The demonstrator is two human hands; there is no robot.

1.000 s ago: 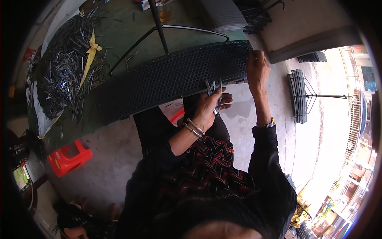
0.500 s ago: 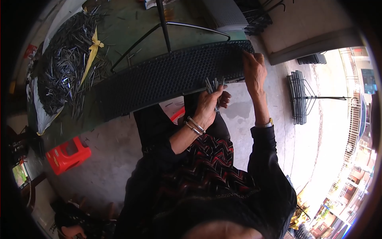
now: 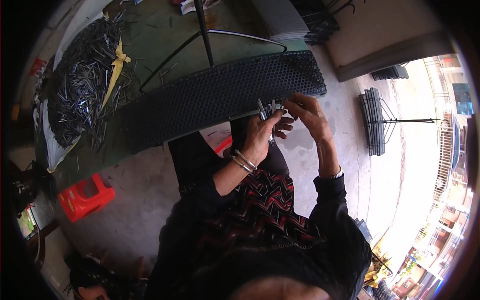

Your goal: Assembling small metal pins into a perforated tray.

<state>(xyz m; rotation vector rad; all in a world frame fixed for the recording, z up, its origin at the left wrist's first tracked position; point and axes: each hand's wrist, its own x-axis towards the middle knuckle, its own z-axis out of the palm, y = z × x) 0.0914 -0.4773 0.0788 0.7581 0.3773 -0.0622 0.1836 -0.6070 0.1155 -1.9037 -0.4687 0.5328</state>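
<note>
A long black perforated metal panel (image 3: 220, 87) lies along the table's near edge. Black rods (image 3: 206, 45) stand on its far side, forming a frame. My left hand (image 3: 262, 130) is closed around a small bunch of thin metal strips (image 3: 261, 108), just off the panel's near edge. Close beside the bunch, my right hand (image 3: 311, 116) has its thumb and fingers pinched together at the strips' right side. Whether a strip sits in that pinch is too small to tell.
At the left of the green table (image 3: 165, 30), a large heap of metal strips (image 3: 82, 90) spills from an opened sack with a yellow tie (image 3: 120, 60). Grey perforated sheets (image 3: 282, 20) are stacked at the back. A red plastic stool (image 3: 86, 197) stands lower left; black racks (image 3: 375, 122) stand right.
My right hand has left the panel's right end and come down and left to the strips in my left hand. The left hand has stayed in place, holding its bunch.
</note>
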